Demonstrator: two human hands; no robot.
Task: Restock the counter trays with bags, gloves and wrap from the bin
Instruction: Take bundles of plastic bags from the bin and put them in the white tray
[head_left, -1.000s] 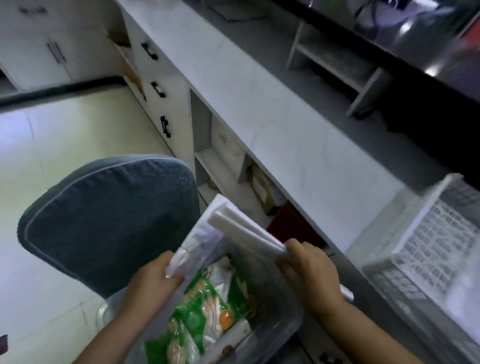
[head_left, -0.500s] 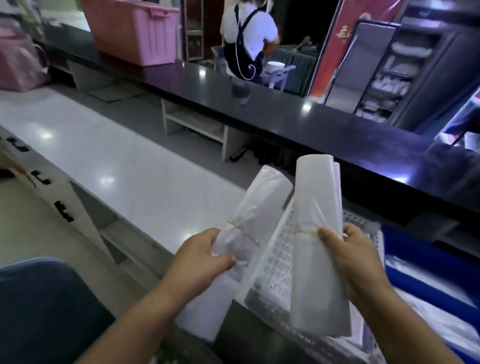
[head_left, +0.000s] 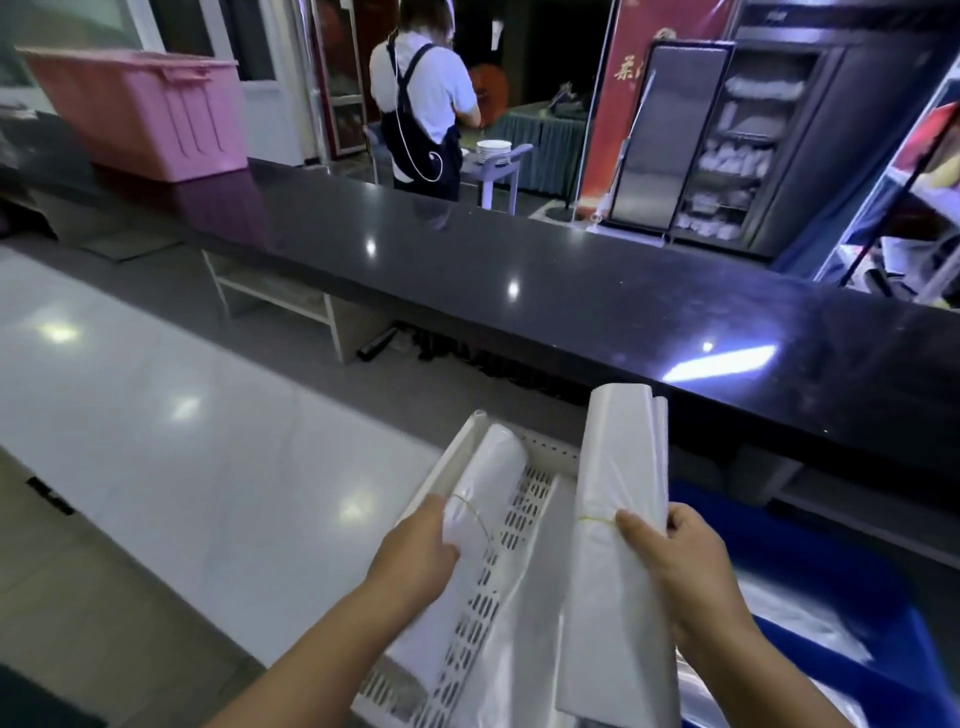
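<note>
My left hand grips a rolled bundle of white plastic bags tied with a thin rubber band, low over the white slotted tray on the white counter. My right hand grips a longer folded bundle of white bags, also banded, upright over the tray's right side. A blue tray with clear plastic in it lies to the right. The bin is out of view.
The white counter stretches left. A raised black counter runs behind the trays, with a pink bin on its far left. A person in an apron stands beyond it near a small table.
My view swung up from the bin by the chair to the counter. Both hands lifted the two bag bundles out and brought them over the white tray, lower now than half a second ago.
</note>
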